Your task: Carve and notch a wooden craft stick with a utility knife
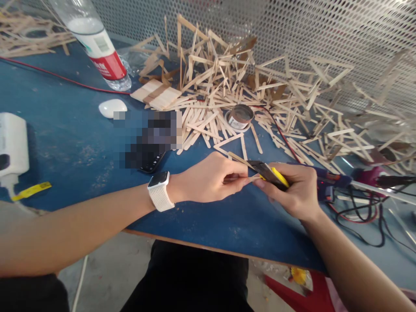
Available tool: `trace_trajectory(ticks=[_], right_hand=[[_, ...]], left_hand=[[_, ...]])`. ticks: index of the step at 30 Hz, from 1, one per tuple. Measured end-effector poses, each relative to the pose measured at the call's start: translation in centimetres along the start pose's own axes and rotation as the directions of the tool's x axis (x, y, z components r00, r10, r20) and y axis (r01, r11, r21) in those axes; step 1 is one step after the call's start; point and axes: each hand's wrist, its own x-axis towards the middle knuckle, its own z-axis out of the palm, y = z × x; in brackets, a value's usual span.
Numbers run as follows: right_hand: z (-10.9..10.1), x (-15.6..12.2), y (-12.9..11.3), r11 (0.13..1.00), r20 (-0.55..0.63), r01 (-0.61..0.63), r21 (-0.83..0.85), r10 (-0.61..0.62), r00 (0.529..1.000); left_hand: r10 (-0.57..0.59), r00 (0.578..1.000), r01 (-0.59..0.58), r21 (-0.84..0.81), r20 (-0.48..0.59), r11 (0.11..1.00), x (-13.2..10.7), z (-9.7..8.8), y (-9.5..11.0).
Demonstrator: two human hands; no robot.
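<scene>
Thumb and index of left hand (209,177) pinching thin pale stick piece (254,178); piece juts rightward from fingertips, long axis roughly sideways, far end at thumb of right hand (294,188), touching or just short, cannot tell. Left hand nearer: has piece in grip. Right fingers curled round black-and-yellow cutter (270,175), long axis slanting away and leftward, nose just beyond pinch. Narrow strip (238,158) past nose, beyond left index: blade or wood, cannot tell. Loose sticks (211,121) heaped farther beyond both hands' fingers.
</scene>
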Motion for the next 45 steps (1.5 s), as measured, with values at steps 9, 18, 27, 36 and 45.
trace_trajectory(ticks=[9,18,27,36,45], right_hand=[[0.1,0.1,-0.7,0.999,0.035,0.04,-0.037,-0.039,0.999],[0.5,-0.1,-1.0,0.999,0.083,0.042,-0.007,-0.042,0.996],[0.7,-0.1,-0.8,0.999,0.076,-0.01,0.051,0.006,0.997],[-0.4,-0.3,1.4,0.988,-0.075,0.025,0.151,-0.013,0.997],[-2.1,0.4,2.2,0.956,-0.063,0.224,-0.187,-0.24,0.969]], left_hand=[[0.002,0.999,-0.003,0.027,0.033,1.0,0.0,-0.1,-0.2],[0.061,0.998,-0.062,0.053,0.014,0.997,-0.1,0.3,-0.4],[0.057,0.998,-0.057,0.071,0.006,0.996,-0.1,0.5,-0.2],[-0.122,0.979,0.096,-0.164,-0.161,0.982,0.5,-1.1,-0.6],[-0.155,0.959,0.082,-0.292,-0.237,0.953,0.7,-1.4,-0.7]])
